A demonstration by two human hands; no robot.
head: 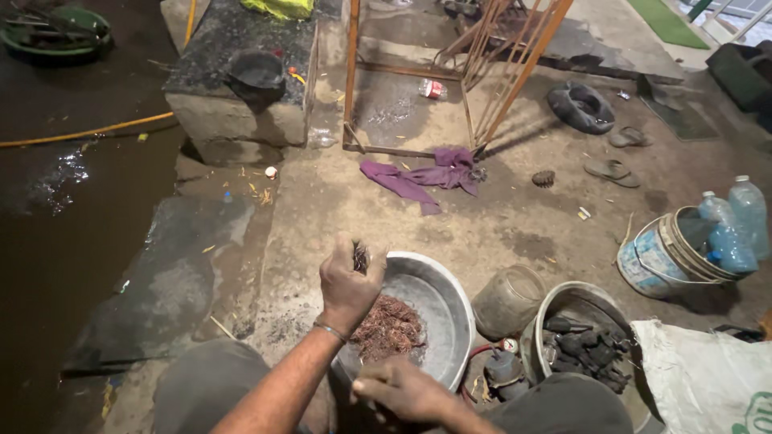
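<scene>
Left hand (347, 283): raised over the near-left rim of the metal basin (450, 301), fingers closed around a small dark bundle of wire scrap (361, 257) that sticks up out of the fist; a thin bangle sits on the wrist.
Right hand (402, 390): low at the basin's near edge, below and slightly right of the left hand — fingers curled inward; whether they pinch anything I cannot tell.
Copper wire tangle (388, 328): a reddish-brown heap lying in the basin, just right of the left hand and just beyond the right hand.
Metal basin: round, grey, resting on the concrete floor (515, 217) between the person's knees.
Glass jar (507, 300): cloudy, tilted, just right of the basin.
Bucket of dark parts (581, 341): right of the right hand, filled with black metal pieces.
White sack (704, 378): far right, beside that bucket.
Painted bucket (663, 257): lying tipped, well right of both hands, with plastic bottles (733, 225) at its mouth.
Purple cloth (422, 177): crumpled on the floor well beyond the left hand — at the foot of an orange metal frame (474, 76).
</scene>
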